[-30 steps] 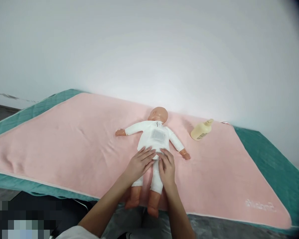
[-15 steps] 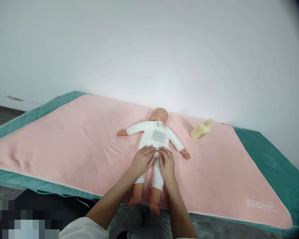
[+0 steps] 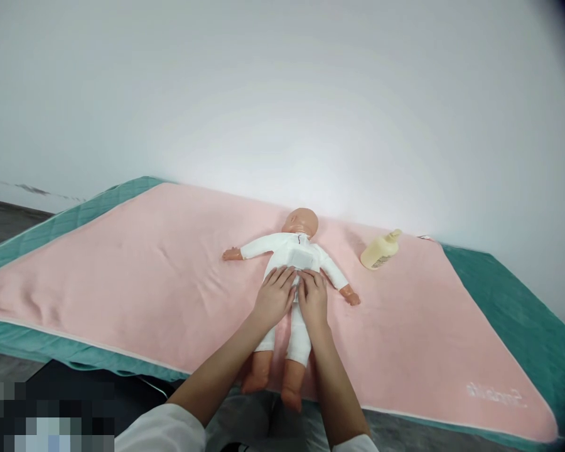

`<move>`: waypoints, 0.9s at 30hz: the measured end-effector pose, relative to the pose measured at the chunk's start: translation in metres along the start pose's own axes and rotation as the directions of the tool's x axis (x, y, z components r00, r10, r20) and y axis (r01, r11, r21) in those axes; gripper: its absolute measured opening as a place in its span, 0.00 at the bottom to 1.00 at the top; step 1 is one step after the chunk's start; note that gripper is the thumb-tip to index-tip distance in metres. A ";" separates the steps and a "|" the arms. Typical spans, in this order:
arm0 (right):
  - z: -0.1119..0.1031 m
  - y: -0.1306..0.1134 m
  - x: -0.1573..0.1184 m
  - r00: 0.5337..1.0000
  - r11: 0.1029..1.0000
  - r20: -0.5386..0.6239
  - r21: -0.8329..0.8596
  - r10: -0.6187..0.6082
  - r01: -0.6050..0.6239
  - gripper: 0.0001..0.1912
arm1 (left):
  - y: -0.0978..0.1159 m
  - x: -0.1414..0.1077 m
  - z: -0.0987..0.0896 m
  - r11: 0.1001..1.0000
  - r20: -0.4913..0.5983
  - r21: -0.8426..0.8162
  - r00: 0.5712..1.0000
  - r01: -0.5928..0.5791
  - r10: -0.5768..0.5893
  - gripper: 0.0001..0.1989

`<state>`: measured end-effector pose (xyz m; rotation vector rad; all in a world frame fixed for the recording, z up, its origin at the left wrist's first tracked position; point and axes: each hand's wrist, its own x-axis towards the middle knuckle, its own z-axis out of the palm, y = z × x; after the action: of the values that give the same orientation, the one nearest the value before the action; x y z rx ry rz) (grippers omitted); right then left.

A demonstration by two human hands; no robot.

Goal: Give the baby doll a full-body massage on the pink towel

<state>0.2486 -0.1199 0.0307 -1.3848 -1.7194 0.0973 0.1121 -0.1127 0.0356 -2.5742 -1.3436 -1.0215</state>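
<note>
A baby doll in white clothing lies stretched out, its head toward the wall and its feet toward me. Both its arms are spread to the sides, and a pale rectangular panel shows on its torso. Flat on the lower torso rests my left hand, fingers extended and pointing up the body. My right hand lies beside it in the same way, the two sets of fingertips nearly meeting just below the panel. Neither hand grips anything; the palms hide the doll's hips.
A pale yellow pump bottle lies tilted on the pink mat, right of the doll. Under the mat is a green quilted pad. A white wall rises behind. Part of the lower left corner is pixelated.
Both hands have slid a short way up the doll's torso toward the panel, still flat against it. The whole view has shifted slightly; the doll and bottle keep their places.
</note>
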 end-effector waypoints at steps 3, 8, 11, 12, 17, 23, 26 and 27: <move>0.001 0.002 -0.001 1.000 1.000 0.007 0.017 0.019 -0.019 0.16 | 0.000 0.000 0.003 1.000 0.002 -0.003 1.000 0.005 -0.005 0.19; 0.004 0.004 -0.001 0.998 0.998 0.002 0.026 0.055 -0.055 0.14 | 0.000 -0.001 0.006 0.998 0.026 -0.046 0.999 0.034 -0.033 0.19; 0.002 0.003 0.001 0.997 0.996 0.018 0.047 0.069 -0.070 0.14 | -0.001 0.000 0.003 0.994 0.038 -0.094 0.998 0.052 -0.049 0.19; 0.000 0.002 0.002 0.997 0.995 0.024 0.057 0.078 -0.079 0.14 | -0.003 0.001 0.001 0.991 0.040 -0.124 0.998 0.054 -0.050 0.19; -0.009 -0.006 0.014 0.994 0.987 -0.022 0.114 0.112 -0.109 0.13 | -0.012 0.013 -0.013 0.942 0.018 -0.315 0.992 0.121 -0.121 0.18; -0.002 -0.004 0.039 0.997 0.998 -0.064 0.035 0.044 -0.042 0.14 | -0.016 0.041 -0.010 0.986 -0.021 -0.135 0.995 0.097 -0.100 0.17; 0.004 0.001 0.048 0.999 0.999 -0.022 -0.026 0.027 -0.028 0.15 | -0.014 0.053 -0.004 0.994 0.022 -0.076 0.997 0.075 -0.074 0.14; 0.005 0.002 0.049 1.000 0.999 -0.009 -0.041 0.026 -0.027 0.15 | -0.013 0.056 -0.002 0.995 0.029 -0.061 0.997 0.077 -0.076 0.14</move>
<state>0.2484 -0.0765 0.0551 -1.4366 -1.7048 0.0707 0.1240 -0.0660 0.0663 -2.6084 -1.4499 -1.0610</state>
